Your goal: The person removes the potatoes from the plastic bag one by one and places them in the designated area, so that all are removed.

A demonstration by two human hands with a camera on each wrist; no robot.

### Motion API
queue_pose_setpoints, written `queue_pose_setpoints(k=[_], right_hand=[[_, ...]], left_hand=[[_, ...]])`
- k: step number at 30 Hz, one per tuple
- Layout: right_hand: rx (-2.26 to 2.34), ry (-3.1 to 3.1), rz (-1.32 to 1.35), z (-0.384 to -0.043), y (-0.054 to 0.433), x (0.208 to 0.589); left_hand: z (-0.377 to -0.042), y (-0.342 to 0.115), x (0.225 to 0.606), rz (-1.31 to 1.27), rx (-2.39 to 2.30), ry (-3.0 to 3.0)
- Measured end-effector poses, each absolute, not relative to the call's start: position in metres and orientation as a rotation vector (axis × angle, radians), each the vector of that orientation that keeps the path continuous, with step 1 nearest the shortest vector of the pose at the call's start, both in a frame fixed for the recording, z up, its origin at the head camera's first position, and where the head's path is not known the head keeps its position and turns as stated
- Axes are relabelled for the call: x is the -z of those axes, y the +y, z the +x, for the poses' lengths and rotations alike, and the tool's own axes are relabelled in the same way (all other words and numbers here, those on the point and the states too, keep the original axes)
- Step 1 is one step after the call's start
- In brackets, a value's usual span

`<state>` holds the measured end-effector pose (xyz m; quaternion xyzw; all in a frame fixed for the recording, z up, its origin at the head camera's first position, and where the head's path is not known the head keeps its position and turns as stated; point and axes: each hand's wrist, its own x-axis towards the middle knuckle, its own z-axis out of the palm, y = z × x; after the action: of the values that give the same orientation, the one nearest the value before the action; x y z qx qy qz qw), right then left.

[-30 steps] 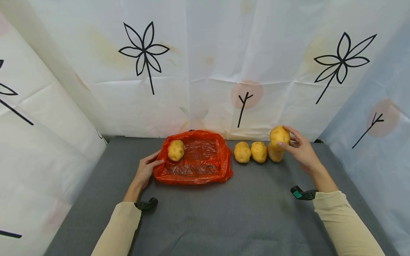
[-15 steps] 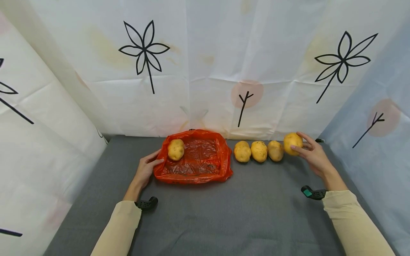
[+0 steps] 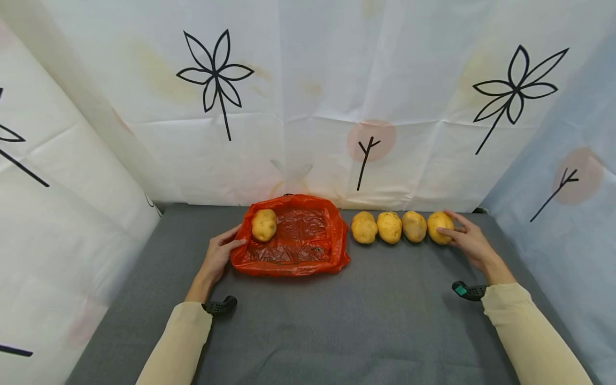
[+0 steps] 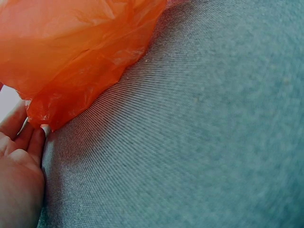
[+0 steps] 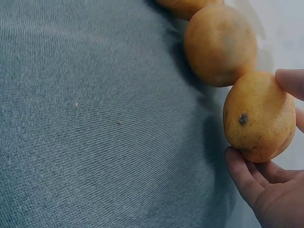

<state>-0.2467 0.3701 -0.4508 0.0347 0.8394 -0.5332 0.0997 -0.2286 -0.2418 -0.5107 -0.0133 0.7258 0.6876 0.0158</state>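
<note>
Though only in right-wrist view, dark spot (image 5: 243,118) on potato (image 5: 264,104) in right grip (image 3: 471,246); bag (image 3: 289,269) in left grip (image 3: 216,259).

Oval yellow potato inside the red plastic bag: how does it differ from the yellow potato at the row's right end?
The bagged potato lies inside the red plastic bag, while the end potato is outside it. No hand holds the bagged potato directly; the right hand grips the end potato. The bagged potato has no other beside it, whereas the end potato has a neighbouring potato close on its left. Both are yellow and rounded.
</note>
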Motion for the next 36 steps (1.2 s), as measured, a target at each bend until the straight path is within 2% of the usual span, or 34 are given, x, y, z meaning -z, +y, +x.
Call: queue_pose_setpoints(k=[36], right_hand=[[1.476,2.514,0.120,-0.2504,0.3674,0.4454]], left_hand=[[-0.2262,-0.2412,0.5084,-0.048,-2.141,2.223]])
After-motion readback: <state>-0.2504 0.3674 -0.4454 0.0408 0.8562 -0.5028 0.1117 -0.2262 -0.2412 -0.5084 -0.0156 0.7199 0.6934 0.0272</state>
